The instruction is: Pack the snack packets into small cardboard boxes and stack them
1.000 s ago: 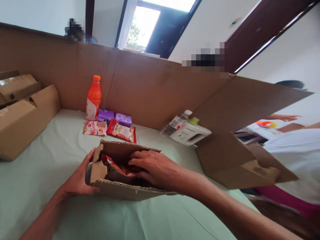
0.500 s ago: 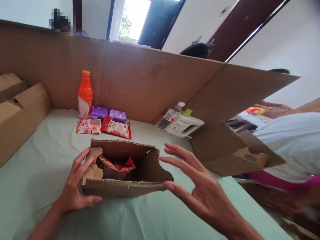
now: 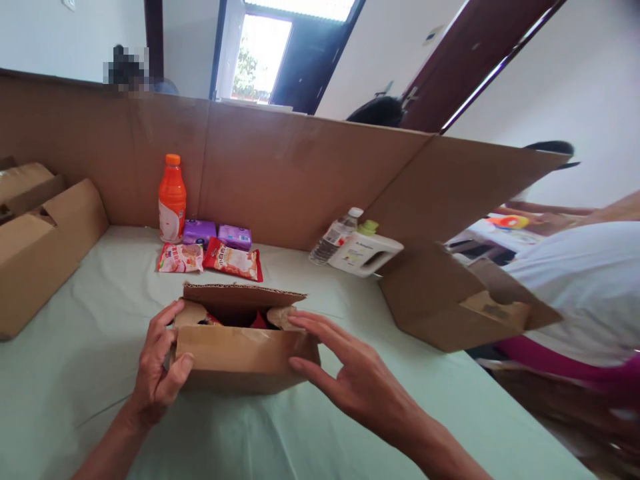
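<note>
A small cardboard box [image 3: 240,373] sits on the green cloth between my hands, its back flap standing up. My left hand [image 3: 160,367] grips the left end, thumb on the front flap [image 3: 245,347] and fingers by the left flap [image 3: 190,315]. At the other end, my right hand [image 3: 350,373] has its fingers on the bent-in right flap [image 3: 281,318] and its thumb at the front flap's edge. Parts of a red packet [image 3: 259,321] show inside; the rest is hidden.
Behind the box are an orange bottle [image 3: 172,200], two purple packs [image 3: 200,233], two snack packets [image 3: 233,260], a clear bottle [image 3: 336,237] and a white jug [image 3: 367,253]. Cardboard panels [image 3: 280,180] wall the table's back. Larger boxes [image 3: 45,267] stand left; a person [image 3: 595,287] is at right.
The right flap has folded inward and the front flap has come up. My right hand has moved left onto the box; my left thumb now rests on the front flap.
</note>
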`<act>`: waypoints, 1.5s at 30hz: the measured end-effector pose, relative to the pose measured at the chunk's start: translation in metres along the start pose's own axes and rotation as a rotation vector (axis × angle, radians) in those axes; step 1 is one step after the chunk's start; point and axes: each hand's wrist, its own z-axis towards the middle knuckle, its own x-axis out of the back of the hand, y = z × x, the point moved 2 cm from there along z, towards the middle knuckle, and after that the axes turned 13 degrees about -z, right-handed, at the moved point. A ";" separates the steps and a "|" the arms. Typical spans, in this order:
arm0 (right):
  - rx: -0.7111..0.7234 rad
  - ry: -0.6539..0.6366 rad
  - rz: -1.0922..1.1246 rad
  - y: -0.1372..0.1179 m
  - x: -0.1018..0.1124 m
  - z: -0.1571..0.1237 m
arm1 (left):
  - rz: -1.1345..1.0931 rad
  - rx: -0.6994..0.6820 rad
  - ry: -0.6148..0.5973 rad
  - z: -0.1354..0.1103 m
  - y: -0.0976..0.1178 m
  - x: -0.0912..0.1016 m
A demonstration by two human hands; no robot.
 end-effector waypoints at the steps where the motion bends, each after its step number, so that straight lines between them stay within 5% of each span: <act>1: -0.017 0.045 -0.019 0.001 -0.001 0.002 | -0.013 0.016 0.013 0.000 0.000 -0.002; 5: -0.060 0.175 -0.092 0.006 -0.006 0.015 | -0.072 0.096 0.080 -0.003 -0.001 -0.005; 11: 0.141 -0.059 -0.013 -0.006 -0.020 0.019 | -0.111 0.137 0.086 -0.007 -0.003 -0.006; 16: 0.072 0.079 0.013 -0.010 -0.034 0.006 | -0.101 0.148 0.042 -0.009 -0.006 -0.005; 20: -0.102 0.144 0.055 0.000 -0.049 -0.007 | -0.107 0.165 0.027 -0.008 -0.008 -0.002; 27: -0.470 0.042 0.456 0.016 -0.066 -0.015 | -0.134 0.177 -0.146 -0.001 -0.022 0.015; 32: -0.567 0.049 0.635 0.014 -0.066 -0.016 | -0.159 0.184 -0.187 0.004 -0.028 0.016; 38: -0.622 0.132 0.703 0.017 -0.066 -0.032 | -0.061 0.149 -0.143 -0.014 -0.001 0.006; 45: -0.427 0.053 0.868 -0.025 -0.089 0.015 | 0.226 0.194 0.075 -0.052 0.015 0.059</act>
